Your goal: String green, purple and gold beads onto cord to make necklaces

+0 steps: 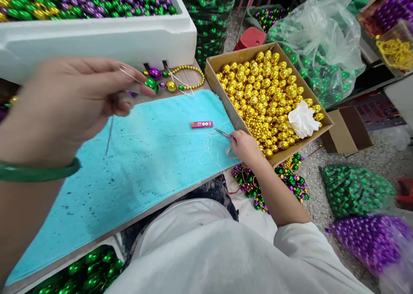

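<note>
My left hand [87, 96], with a green bangle [38, 170] on the wrist, is raised over the blue cloth [145, 169]. Its thumb and finger pinch a thin needle [130, 75] close to a shiny green bead [151, 85]. Below the fingers hangs a thin dark rod [109, 135], blurred. My right hand [245, 145] is closed around small scissors [223, 133], whose tips point left over the cloth. White thread [206, 150] lies loosely looped beside them. Just left of the scissors is a small pink packet [201, 124].
A cardboard box [222, 96] of gold beads [258, 87] stands right of the cloth, with crumpled white paper [302, 119] on top. Behind is a white foam box [97, 40] of mixed beads. A bead strand [190, 68] lies before it. Bagged purple beads [371, 242] sit on the floor.
</note>
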